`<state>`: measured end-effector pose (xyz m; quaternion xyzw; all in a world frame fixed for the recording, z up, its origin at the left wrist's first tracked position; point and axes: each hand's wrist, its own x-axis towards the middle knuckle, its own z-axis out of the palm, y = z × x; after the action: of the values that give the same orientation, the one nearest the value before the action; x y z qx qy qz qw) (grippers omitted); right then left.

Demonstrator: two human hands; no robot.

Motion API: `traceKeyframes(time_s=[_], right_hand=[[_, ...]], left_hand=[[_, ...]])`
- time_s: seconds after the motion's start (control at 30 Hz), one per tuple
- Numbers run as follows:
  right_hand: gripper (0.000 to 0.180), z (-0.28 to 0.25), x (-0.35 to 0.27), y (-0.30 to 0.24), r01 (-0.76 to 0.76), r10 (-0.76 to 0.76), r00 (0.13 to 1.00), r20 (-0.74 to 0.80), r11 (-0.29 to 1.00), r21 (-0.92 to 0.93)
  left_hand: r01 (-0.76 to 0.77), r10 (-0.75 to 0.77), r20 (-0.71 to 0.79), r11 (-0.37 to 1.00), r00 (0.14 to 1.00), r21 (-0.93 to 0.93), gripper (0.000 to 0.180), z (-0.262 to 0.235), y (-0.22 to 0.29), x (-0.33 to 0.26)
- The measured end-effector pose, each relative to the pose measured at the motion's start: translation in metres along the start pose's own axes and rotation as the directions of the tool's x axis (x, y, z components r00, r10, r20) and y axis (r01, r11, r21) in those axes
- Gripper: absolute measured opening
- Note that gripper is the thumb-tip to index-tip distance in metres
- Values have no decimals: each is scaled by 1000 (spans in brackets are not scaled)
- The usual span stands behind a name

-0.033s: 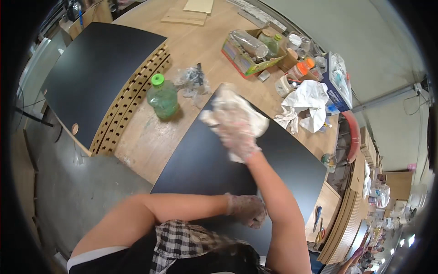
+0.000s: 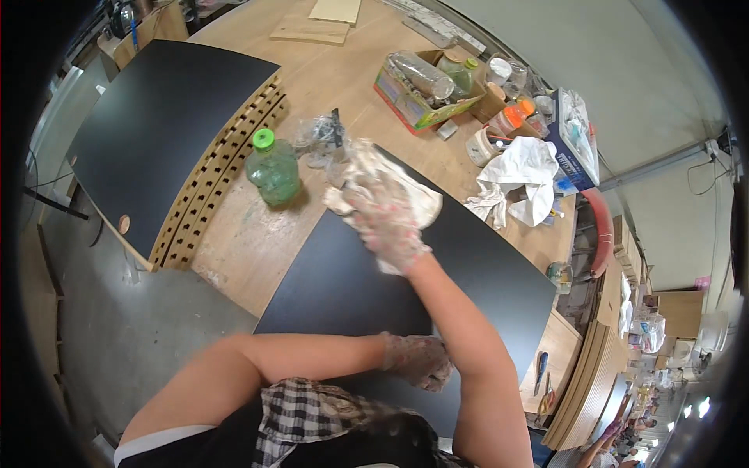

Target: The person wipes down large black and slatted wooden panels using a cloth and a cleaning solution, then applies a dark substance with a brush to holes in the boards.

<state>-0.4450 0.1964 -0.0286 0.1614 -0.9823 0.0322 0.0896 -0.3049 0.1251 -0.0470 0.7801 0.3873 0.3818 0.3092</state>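
A black panel (image 2: pixel 484 265) lies before me on the wooden workbench, its far corner pointing away. My right hand (image 2: pixel 384 222), in a thin patterned glove, presses a crumpled white cloth (image 2: pixel 421 204) against the panel near that corner. My left hand (image 2: pixel 420 362), gloved too, rests low over the panel beside my right forearm. Its fingers are curled, and whatever they may hold is hidden. Just left of the cloth stand a green bottle with a bright green cap (image 2: pixel 273 171) and a crumpled clear plastic bag (image 2: pixel 320 140).
Black boards with notched edges (image 2: pixel 164 132) are stacked at left. A carton of bottles (image 2: pixel 425 86), a white cup (image 2: pixel 484 147), a white rag (image 2: pixel 521 175) and a blue box (image 2: pixel 573 140) stand at the far right. A screwdriver (image 2: pixel 541 370) lies near stacked boards (image 2: pixel 581 390).
My right hand and the cloth have slid left and slightly toward me across the panel. My left hand stays in nearly the same place.
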Motion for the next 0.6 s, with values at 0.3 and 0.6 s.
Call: traceKeyframes(time_s=[0.3,0.6], right_hand=[[36,-10,-78,112,-513,509,816,-272,856,65],[40,-51,-337,116,-951,960,214,-178,163,-265]], left_hand=[[30,-43,-116,994,992,-109,13,3,-3,0],[-1,-14,-206,997,978,-72,18,-25,8,-13]])
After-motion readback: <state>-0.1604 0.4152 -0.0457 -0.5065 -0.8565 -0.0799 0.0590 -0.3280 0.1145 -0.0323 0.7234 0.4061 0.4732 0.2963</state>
